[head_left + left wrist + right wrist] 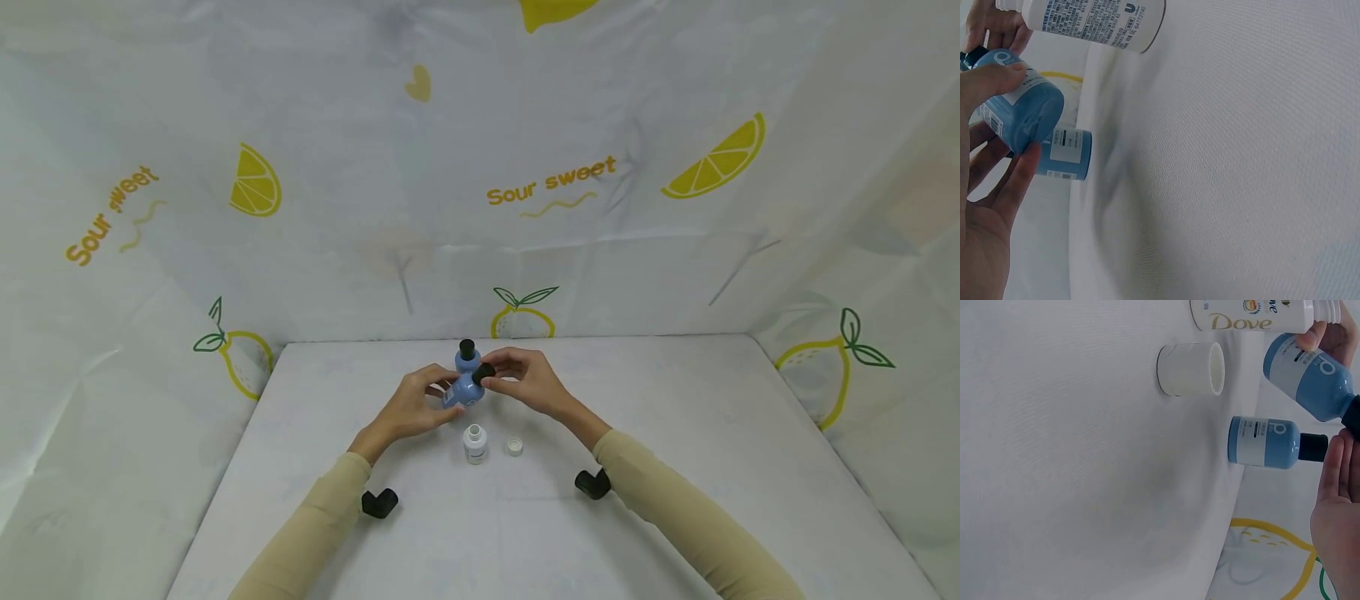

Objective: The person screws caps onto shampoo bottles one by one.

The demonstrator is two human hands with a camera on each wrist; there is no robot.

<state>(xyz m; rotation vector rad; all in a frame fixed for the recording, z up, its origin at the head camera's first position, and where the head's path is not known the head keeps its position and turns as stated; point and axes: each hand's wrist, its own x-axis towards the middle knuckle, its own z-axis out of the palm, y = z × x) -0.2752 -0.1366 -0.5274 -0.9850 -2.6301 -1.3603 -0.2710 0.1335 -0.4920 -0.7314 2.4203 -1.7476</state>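
Observation:
My left hand point(415, 403) grips a blue bottle point(462, 392) by its body, tilted with its top toward the right. At that bottle's black cap point(484, 373) my right hand point(527, 379) pinches with thumb and fingers. The same blue bottle point(1029, 103) shows its underside in the left wrist view. Just behind it, a second blue bottle point(1264, 442) with a black cap stands upright on the table. Nearer to me stands a white Dove bottle point(475, 444), its threaded neck uncapped. To its right, a white cap point(513, 447) rests on the table.
Two black elbow-shaped pieces lie on the white table point(495, 533): one black piece point(380, 503) by the left forearm, another black piece point(592, 483) by the right forearm. A lemon-printed white sheet point(450, 250) rises behind the table and along both sides.

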